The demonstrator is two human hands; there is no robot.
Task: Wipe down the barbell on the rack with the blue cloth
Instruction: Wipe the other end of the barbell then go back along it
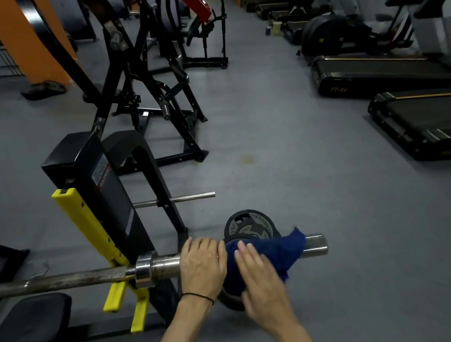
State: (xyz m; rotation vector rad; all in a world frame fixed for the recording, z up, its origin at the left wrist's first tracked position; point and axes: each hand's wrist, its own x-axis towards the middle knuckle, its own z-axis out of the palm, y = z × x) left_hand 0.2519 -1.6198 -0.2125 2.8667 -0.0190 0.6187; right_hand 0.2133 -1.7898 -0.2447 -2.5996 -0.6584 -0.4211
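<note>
One long steel barbell (92, 276) lies on the yellow rack hook (93, 231); your left hand (202, 265) grips its sleeve, your right hand (258, 279) presses flat-fingered on one dark blue cloth (288, 250).

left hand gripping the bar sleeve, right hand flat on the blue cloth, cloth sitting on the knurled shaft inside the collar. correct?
Not quite. The head view shows the blue cloth draped over the barbell sleeve outside the collar, near its free end, not on the shaft. The rest holds: left hand grips the sleeve, right hand lies flat on the cloth.
</note>
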